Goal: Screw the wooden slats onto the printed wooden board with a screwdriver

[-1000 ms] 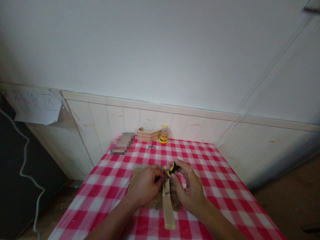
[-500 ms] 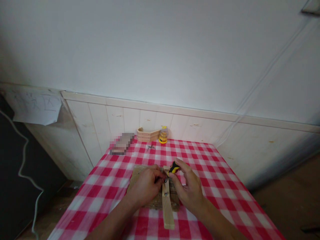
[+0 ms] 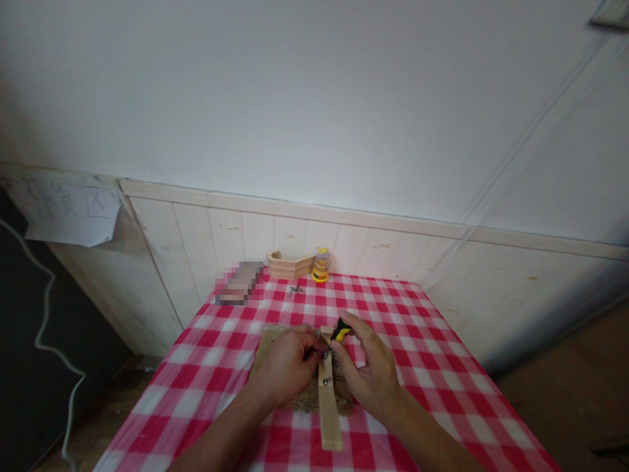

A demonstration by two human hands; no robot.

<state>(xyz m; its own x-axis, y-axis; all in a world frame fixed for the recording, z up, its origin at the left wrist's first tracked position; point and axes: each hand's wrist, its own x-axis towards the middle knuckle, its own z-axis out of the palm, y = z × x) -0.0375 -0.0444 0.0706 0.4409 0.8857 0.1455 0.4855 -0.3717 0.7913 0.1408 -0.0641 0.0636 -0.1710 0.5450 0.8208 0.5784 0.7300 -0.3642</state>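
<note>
A yellow-and-black screwdriver [image 3: 341,330] is gripped in my right hand [image 3: 376,370], its handle tilted up to the right and its tip down near the wooden strip. The pale wooden strip [image 3: 329,416] lies lengthwise over a worn brown board [image 3: 268,347], its near end jutting past the board. A small metal fitting [image 3: 325,381] sits on the strip. Closed fingers of my left hand [image 3: 289,364] pinch at a small shiny metal piece by the screwdriver tip; its exact kind is too small to make out.
A red-and-white checked cloth [image 3: 422,406] covers the table. Along the back stand curved wooden pieces [image 3: 289,267] and a yellow-based clear container [image 3: 321,265]. Loose dark screws or nails [image 3: 295,289] lie before them. A pixelated flat object [image 3: 240,283] rests at the back left, near the wall.
The screwdriver handle has shifted and turned very slightly in my right fingers. My left hand and the wooden strip stay in place.
</note>
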